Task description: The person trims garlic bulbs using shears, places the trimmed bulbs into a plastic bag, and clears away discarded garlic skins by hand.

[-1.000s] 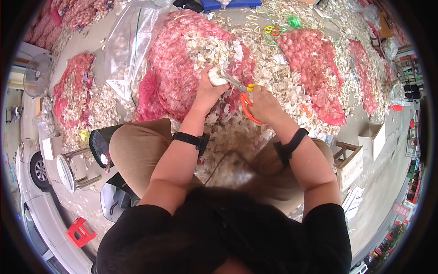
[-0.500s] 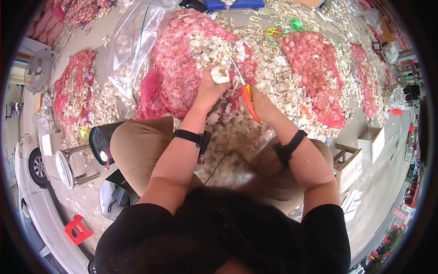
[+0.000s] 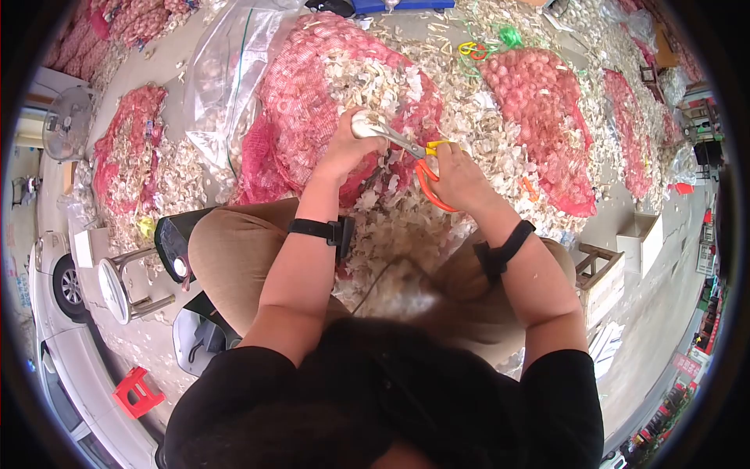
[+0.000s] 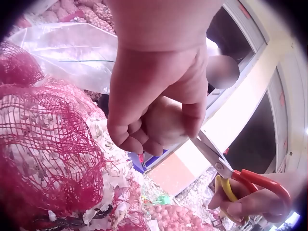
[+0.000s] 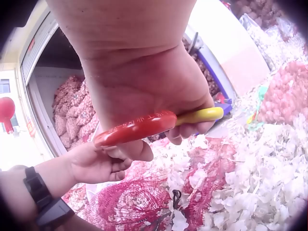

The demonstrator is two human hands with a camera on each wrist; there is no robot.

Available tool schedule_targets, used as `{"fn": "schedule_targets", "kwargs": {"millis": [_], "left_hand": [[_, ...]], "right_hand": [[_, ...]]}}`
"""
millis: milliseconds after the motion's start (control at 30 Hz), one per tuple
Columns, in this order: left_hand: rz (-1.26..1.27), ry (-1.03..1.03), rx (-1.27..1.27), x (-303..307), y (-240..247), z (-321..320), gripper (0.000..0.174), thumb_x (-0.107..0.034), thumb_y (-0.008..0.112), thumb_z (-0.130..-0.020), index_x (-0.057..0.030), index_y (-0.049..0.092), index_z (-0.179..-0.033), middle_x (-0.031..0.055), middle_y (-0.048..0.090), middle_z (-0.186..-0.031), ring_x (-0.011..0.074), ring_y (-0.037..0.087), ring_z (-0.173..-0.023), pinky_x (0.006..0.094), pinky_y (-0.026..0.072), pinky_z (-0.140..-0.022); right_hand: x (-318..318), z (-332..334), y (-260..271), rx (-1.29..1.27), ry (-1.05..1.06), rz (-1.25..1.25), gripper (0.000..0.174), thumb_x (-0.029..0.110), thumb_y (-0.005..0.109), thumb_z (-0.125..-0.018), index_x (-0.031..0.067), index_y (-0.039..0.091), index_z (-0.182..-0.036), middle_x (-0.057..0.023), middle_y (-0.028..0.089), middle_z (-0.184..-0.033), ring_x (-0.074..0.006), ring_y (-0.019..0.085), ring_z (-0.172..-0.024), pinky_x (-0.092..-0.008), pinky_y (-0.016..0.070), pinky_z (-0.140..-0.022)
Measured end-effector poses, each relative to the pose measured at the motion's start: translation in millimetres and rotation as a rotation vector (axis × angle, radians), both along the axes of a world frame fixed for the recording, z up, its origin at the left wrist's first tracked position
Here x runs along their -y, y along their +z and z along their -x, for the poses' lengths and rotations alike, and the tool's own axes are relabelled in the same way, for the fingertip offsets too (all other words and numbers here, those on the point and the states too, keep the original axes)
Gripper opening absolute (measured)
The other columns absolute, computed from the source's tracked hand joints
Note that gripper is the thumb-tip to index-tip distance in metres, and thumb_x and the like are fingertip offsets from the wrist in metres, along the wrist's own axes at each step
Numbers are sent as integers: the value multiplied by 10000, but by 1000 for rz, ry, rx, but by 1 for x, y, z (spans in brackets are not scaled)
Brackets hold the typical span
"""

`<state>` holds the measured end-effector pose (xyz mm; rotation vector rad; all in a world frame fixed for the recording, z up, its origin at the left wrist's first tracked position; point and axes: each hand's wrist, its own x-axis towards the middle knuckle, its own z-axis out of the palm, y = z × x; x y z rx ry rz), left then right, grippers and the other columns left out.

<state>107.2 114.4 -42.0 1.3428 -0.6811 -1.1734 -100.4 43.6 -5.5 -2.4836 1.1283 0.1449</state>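
My left hand (image 3: 344,150) grips a white garlic bulb (image 3: 363,126) above a red mesh bag. In the left wrist view, the fingers curl round the bulb (image 4: 165,122), partly hiding it. From the right, my right hand (image 3: 466,181) holds scissors (image 3: 412,146) with orange-red and yellow handles, fingers through the loops. The blades reach across to the bulb, their tips overlapping its top in the head view. In the right wrist view, the red handle (image 5: 139,127) lies along the palm.
A large red mesh bag (image 3: 293,86) of garlic lies in front, with loose skins (image 3: 367,78) on it. To its right is another mesh bag (image 3: 539,117); to its left, a clear plastic bag (image 3: 226,94). A second pair of scissors (image 3: 472,50) lies further back. Skins cover the ground between the knees.
Half a second ago the scissors pointed up, apart from the bulb; now the blades are back at it, as one second ago. The left hand has shifted slightly left with the garlic bulb.
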Motion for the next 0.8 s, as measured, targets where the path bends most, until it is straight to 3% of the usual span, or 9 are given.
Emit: {"fn": "schedule_targets", "kwargs": {"millis": [133, 200, 400, 533, 633, 800], "left_hand": [[10, -28, -81, -2, 3, -3, 728, 17, 650, -709, 15, 257, -1322, 124, 556, -1017, 177, 582, -870, 293, 476, -775], [-72, -61, -109, -2, 6, -4, 637, -5, 642, -746, -56, 323, -1296, 84, 528, -1085, 159, 527, -965, 267, 454, -761], [-76, -43, -242, -3, 11, -2, 677, -10, 622, -753, -65, 257, -1320, 94, 535, -1089, 166, 536, -902, 303, 449, -740], [-29, -48, -295, -4, 9, -5, 654, -16, 625, -753, -66, 285, -1309, 83, 525, -1115, 161, 532, -882, 294, 434, -719], [22, -96, -336, -3, 13, -8, 692, 8, 608, -759, -13, 228, -1337, 116, 560, -1017, 178, 579, -820, 289, 459, -738], [45, -110, -330, -5, 13, -6, 561, -42, 629, -763, -47, 354, -1252, 53, 578, -966, 128, 562, -811, 258, 417, -645]], "right_hand": [[1, 1, 3, 20, 12, 30, 486, 354, 588, -819, -23, 455, -1095, -227, 536, -1076, -372, 553, -1002, -426, 464, -849], [1, 1, 2, 38, 15, 43, 488, 366, 581, -825, -22, 457, -1094, -228, 537, -1076, -372, 553, -1000, -426, 463, -845], [2, 2, 7, 77, 4, 33, 486, 377, 582, -826, -19, 468, -1083, -227, 540, -1070, -369, 552, -998, -426, 456, -849], [3, 2, 5, 75, 21, 71, 485, 378, 592, -820, -21, 475, -1068, -225, 547, -1053, -372, 551, -989, -428, 455, -849], [3, 1, 9, 116, 16, 94, 485, 380, 593, -819, -22, 476, -1063, -228, 553, -1034, -377, 556, -972, -431, 459, -839], [2, 1, 8, 165, 36, 123, 487, 380, 606, -815, -25, 478, -1055, -235, 558, -1016, -383, 563, -948, -437, 460, -827]]}}
